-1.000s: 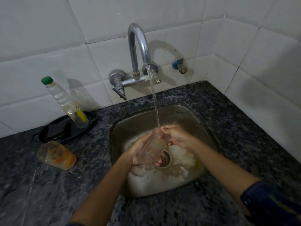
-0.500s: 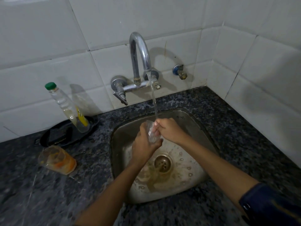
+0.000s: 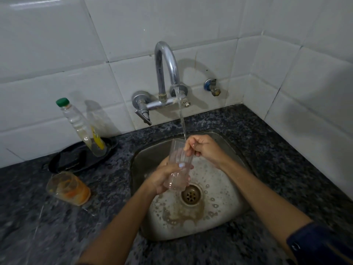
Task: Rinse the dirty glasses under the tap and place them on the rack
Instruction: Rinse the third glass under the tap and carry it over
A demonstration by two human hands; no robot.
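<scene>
The dark speckled surface [image 3: 267, 150] wraps round a steel sink [image 3: 225, 222] set into the corner, and a chrome tap [image 3: 166, 64] on the tiled wall runs a thin stream down into it. Over the basin, just above and behind the drain [image 3: 191, 195], sits the clear ribbed glass [image 3: 178, 164], upright but tipped a little, mouth toward the stream. It looks light and rigid, yet brittle; wet, it is probably slick, so a full wrap round the lower body seems the safest hold, kept away from the thin rim and from knocks against steel. The left hand [image 3: 162, 178] does just that: forearm reaching in from below, fingers and thumb curled round the bottom half of the glass. The right hand [image 3: 204, 148] comes in from the right with its wrist bent, fingers gathered at the rim and seemingly dipping inside to rub the wall; whether it truly pinches the edge I cannot tell. A second glass [image 3: 68, 188], smeared orange, waits on the surface to the left, near a green-capped bottle [image 3: 82, 127] leaning in a black tray [image 3: 65, 159]. No rack is in view.
</scene>
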